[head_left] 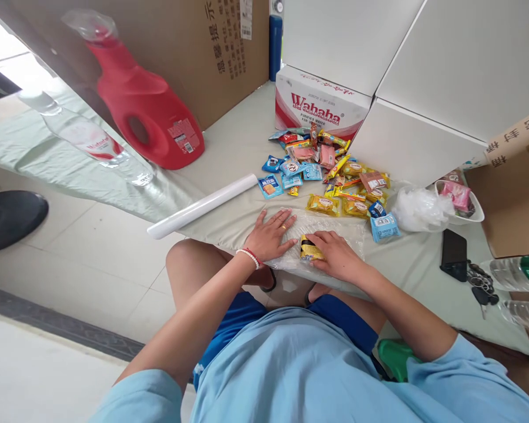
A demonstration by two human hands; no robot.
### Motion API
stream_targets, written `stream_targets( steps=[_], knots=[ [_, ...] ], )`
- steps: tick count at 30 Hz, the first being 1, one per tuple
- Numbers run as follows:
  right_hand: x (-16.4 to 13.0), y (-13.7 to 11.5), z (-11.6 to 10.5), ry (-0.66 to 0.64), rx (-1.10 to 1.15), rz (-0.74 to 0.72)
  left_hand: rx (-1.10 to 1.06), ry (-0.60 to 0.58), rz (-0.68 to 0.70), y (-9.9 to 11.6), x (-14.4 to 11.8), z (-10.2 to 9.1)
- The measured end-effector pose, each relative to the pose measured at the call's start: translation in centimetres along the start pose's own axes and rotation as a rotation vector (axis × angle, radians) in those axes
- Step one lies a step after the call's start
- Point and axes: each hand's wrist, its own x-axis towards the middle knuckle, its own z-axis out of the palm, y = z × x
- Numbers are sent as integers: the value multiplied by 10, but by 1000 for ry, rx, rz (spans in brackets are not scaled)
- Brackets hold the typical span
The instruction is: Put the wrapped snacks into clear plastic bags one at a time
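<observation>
A clear plastic bag (330,226) lies flat at the near edge of the table (229,153). My left hand (271,235) presses flat on its left part, fingers spread, a ring on one finger and a bead bracelet at the wrist. My right hand (337,255) rests on the bag's right part, fingers touching a yellow and black snack packet (309,249) that seems to be inside the bag. Beyond the bag is a pile of small snack packets (330,173) in yellow, blue, pink and orange.
A white roll (203,205) lies left of the bag. A red detergent jug (145,100), a water bottle (88,138), a Wahaha box (320,103), crumpled plastic (418,208), a white bowl (461,202), a phone (453,254), keys (482,285) and cardboard boxes surround.
</observation>
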Motion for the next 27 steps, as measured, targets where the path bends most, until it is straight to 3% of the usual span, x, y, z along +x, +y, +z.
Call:
stream_targets(
  steps=[6, 11, 14, 20, 23, 27],
  knots=[
    [-50, 30, 7, 209, 310, -3, -165, 121, 46, -1, -24, -26],
    [-83, 39, 38, 272, 378, 174, -388, -53, 166, 4, -53, -39],
    [-90, 32, 37, 313, 381, 113, -378, -118, 185, 5, -61, -34],
    [-85, 31, -9, 266, 491, -58, -489, -88, 11, -1, -54, -28],
    [-70, 44, -21, 267, 530, -1, -529, -6, -116, -4, -45, -26],
    [-46, 69, -17, 232, 611, 136, -496, 124, -245, -5, -31, -18]
  ],
)
